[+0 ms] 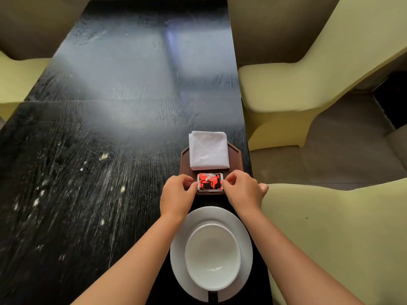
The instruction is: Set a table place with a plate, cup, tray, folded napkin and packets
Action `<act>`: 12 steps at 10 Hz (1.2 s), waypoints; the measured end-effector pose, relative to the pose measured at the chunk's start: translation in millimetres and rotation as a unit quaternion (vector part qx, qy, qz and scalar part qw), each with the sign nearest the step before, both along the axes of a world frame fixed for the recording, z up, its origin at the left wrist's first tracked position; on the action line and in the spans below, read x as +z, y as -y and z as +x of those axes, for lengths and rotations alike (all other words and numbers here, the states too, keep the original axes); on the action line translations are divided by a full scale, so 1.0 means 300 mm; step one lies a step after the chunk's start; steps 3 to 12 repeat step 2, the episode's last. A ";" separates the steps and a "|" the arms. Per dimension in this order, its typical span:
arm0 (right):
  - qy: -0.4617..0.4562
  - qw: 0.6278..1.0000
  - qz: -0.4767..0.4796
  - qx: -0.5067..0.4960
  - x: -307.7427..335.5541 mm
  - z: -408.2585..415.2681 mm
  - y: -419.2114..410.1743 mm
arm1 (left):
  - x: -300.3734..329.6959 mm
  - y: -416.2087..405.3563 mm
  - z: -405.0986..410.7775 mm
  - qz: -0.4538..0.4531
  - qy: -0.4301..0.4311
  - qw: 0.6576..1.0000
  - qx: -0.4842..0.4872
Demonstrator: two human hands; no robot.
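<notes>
A dark brown tray (pixel 236 159) lies near the table's right edge. A folded white napkin (pixel 208 150) rests on its far part. At the tray's near end sit red packets (pixel 210 182) printed with a black cup. My left hand (pixel 177 195) pinches the packets' left edge and my right hand (pixel 242 191) pinches the right edge. Closer to me stands a white plate (pixel 246 236) with a white cup (pixel 212 256) on it, empty inside.
The black wooden table (pixel 99 150) stretches away to the left and ahead, with pale specks on it. Yellow-green covered chairs (pixel 297 84) stand along the right side, and another chair (pixel 13 78) at the left.
</notes>
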State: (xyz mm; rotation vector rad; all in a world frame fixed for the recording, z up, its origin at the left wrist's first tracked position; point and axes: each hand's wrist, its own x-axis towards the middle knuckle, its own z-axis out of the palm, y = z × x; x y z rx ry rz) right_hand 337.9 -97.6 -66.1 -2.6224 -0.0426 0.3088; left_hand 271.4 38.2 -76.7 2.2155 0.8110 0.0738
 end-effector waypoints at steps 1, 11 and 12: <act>0.021 0.998 -0.005 0.051 0.055 -0.014 0.007 | 0.071 -0.012 -0.029 0.014 0.001 0.999 -0.046; 0.018 0.988 -0.037 0.149 0.148 -0.033 -0.006 | 0.172 -0.034 -0.041 0.065 -0.051 0.988 -0.133; 0.018 0.988 -0.037 0.149 0.148 -0.033 -0.006 | 0.172 -0.034 -0.041 0.065 -0.051 0.988 -0.133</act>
